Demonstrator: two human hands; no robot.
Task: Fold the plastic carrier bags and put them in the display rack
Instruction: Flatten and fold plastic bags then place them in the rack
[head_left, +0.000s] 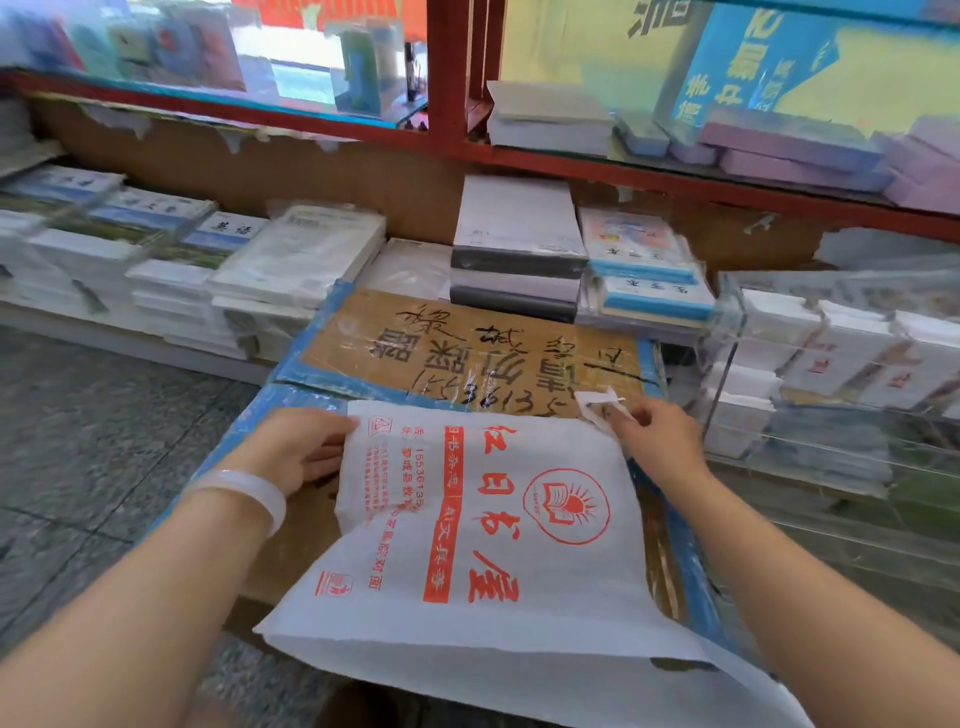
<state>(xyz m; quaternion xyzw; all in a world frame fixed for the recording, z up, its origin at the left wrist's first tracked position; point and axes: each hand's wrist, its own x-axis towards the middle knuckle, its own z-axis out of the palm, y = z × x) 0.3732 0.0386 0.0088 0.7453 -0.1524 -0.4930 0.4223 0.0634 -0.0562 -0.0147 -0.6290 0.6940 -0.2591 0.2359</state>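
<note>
- A white plastic carrier bag (498, 530) with red print lies spread on a cardboard-topped counter (467, 348); its near edge hangs over the counter's front towards the person; a round red emblem with a book and sun rays sits right of its middle
- The bag's far left corner is held by the left hand (296, 447); the thumb lies on top at the edge and the fingers go under the plastic, so the hand grips the bag; a pale wristband (249, 493) circles that wrist
- The right hand (654, 436) is at the bag's far right corner; its fingertips pinch a small white flap of the bag, lifted a little off the counter; the fingers are curled close together
- The counter's top is brown cardboard under clear film, edged in blue tape (306, 353), with black handwritten characters across it, partly covered by the bag's far edge
- Just beyond the counter stand stacks of white paper and exercise books (519, 239); more wrapped stacks (291, 260) run along to the left
- To the right stands a clear acrylic rack (831, 364) holding bundles of folded white bags with red print
- Above runs a red-framed shelf (457, 78) with glass, bearing books and lilac packs; the far parts are blurred
- A grey speckled floor (93, 415) shows at the left
</note>
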